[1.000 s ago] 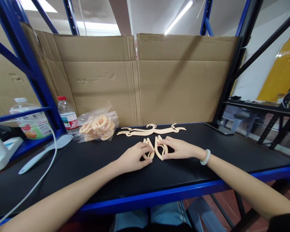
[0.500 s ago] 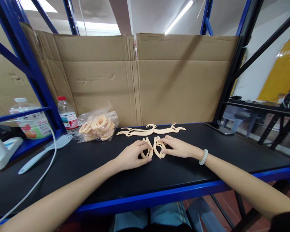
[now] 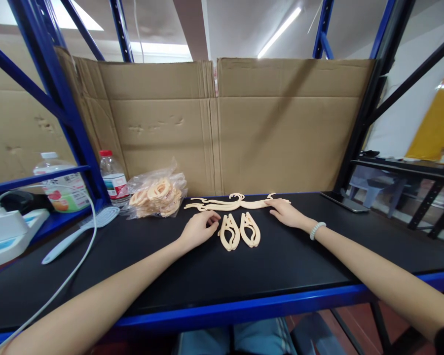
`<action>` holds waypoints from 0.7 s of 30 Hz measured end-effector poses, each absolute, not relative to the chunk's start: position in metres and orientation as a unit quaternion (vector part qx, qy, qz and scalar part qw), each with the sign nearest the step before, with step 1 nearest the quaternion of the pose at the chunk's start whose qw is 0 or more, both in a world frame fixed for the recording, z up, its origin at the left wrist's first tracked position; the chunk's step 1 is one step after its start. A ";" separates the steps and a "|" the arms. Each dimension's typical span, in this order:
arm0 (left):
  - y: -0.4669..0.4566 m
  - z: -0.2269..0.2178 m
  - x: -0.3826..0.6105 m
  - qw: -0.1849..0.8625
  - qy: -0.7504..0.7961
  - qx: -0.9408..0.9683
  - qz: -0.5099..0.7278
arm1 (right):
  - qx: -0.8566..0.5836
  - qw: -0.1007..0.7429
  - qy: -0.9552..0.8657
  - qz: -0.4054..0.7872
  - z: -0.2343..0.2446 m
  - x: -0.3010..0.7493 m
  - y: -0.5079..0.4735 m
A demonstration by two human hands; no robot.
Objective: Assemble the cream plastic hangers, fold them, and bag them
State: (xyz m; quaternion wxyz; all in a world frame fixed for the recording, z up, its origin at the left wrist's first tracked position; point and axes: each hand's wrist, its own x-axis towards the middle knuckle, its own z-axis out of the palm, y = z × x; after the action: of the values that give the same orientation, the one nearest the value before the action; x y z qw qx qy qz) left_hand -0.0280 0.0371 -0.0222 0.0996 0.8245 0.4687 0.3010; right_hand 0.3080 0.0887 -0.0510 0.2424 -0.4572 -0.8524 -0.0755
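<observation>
Unfolded cream folding hangers [image 3: 227, 205] lie across the back of the black table, their hooks toward the cardboard. My right hand [image 3: 289, 215] is at their right end, fingers and thumb closed about the arm. Nearer me, two folded hangers rest side by side, a left one [image 3: 235, 238] and a right one [image 3: 257, 232]. My left hand [image 3: 199, 230] hovers just left of the left folded hanger, fingers loosely bent and thumb apart, with nothing in it.
A clear bag of cream hanger parts [image 3: 157, 197] stands at the back left, beside a red-capped bottle [image 3: 114, 180]. Farther left are a pale blue brush [image 3: 77, 231], a white cable [image 3: 95, 217] and a power strip [image 3: 33, 229]. A flat dark device [image 3: 344, 202] lies back right. Cardboard [image 3: 163, 123] walls the rear.
Both hands have let go of the two folded hangers. My right hand has moved right and back to the unfolded hangers; my left hand has drawn slightly left. The camera view has shifted a little.
</observation>
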 end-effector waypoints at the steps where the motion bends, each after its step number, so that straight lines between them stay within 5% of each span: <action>1: 0.036 -0.023 -0.027 0.099 0.468 0.825 0.302 | -0.455 0.237 -0.855 -0.080 -0.051 0.306 0.087; 12: 0.037 -0.024 -0.026 0.122 0.462 0.812 0.335 | -0.454 0.280 -0.846 -0.026 -0.044 0.295 0.081; 21: 0.041 -0.021 -0.026 0.283 0.495 0.700 0.430 | -0.458 0.376 -0.805 -0.005 -0.026 0.293 0.065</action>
State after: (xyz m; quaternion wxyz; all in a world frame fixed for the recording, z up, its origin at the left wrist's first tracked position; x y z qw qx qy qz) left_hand -0.0260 0.0413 -0.0210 0.2830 0.7001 0.4951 0.4297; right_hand 0.2935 0.0653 -0.0264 0.3763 -0.4581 -0.8053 -0.0053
